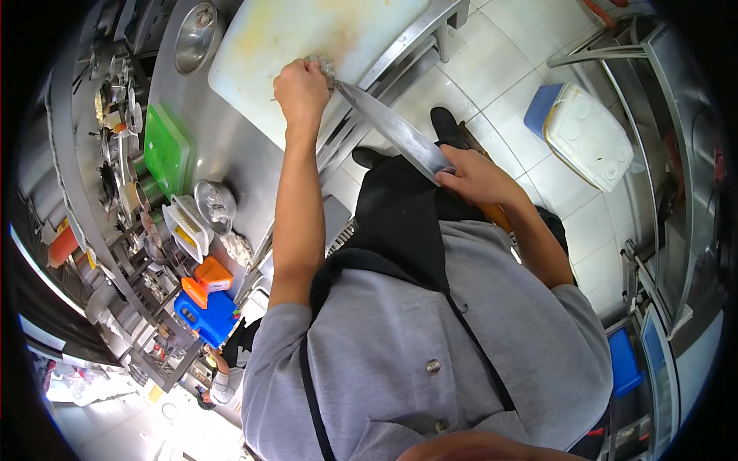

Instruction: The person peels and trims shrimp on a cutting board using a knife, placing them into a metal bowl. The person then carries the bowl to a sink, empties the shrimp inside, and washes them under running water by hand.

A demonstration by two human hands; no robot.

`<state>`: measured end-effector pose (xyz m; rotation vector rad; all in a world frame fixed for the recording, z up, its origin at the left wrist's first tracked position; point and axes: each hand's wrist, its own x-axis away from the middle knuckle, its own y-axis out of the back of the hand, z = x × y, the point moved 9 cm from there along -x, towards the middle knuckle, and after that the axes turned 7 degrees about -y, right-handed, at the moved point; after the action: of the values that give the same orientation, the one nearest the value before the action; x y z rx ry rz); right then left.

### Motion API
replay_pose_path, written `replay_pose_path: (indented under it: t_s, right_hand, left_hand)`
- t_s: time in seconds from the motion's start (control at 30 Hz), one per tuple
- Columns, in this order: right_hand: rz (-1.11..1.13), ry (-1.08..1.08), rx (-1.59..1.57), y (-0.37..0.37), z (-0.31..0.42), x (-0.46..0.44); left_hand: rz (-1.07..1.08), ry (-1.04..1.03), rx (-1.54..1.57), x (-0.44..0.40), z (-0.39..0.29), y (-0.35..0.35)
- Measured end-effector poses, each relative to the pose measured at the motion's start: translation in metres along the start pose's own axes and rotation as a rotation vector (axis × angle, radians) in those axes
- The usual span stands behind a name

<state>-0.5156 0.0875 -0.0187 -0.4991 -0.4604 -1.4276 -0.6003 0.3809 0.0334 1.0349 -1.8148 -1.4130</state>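
Observation:
My left hand (301,94) is closed over a small greyish piece of food (324,71), its kind unclear, on a white cutting board (261,77). Part of the piece sticks out beyond my fingers. In my right hand (475,178) is a large chef's knife (392,131), gripped where the blade meets the brownish handle. The blade slants up and left across the board's near edge. Its tip is at or very close to the grey piece, beside my left fingers; whether it touches cannot be made out.
A steel bowl (195,38) stands left of the board on the steel counter (238,138). Further along are a green board (163,150), a second metal bowl (215,206) and a blue jug (206,313). A white cooler (588,134) sits on the tiled floor. Another person (227,384) is at lower left.

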Motion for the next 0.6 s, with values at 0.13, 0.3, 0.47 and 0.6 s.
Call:
replay_pose_path:
  t_s: [0.13, 0.3, 0.47, 0.6]
  right_hand:
    - [-0.14, 0.318, 0.177, 0.002, 0.007, 0.007]
    - [-0.051, -0.11, 0.108, 0.019, -0.006, 0.026]
    - [-0.192, -0.165, -0.052, 0.043, -0.005, 0.032]
    - [-0.171, -0.166, -0.011, 0.05, 0.0, 0.019]
  left_hand:
    - [0.081, 0.005, -0.024, -0.008, 0.005, 0.002]
    - [0.036, -0.051, 0.101, -0.023, 0.005, 0.013]
    - [0.094, 0.071, 0.166, -0.013, 0.014, 0.012]
    - [0.008, 0.293, 0.394, 0.023, 0.094, 0.054]
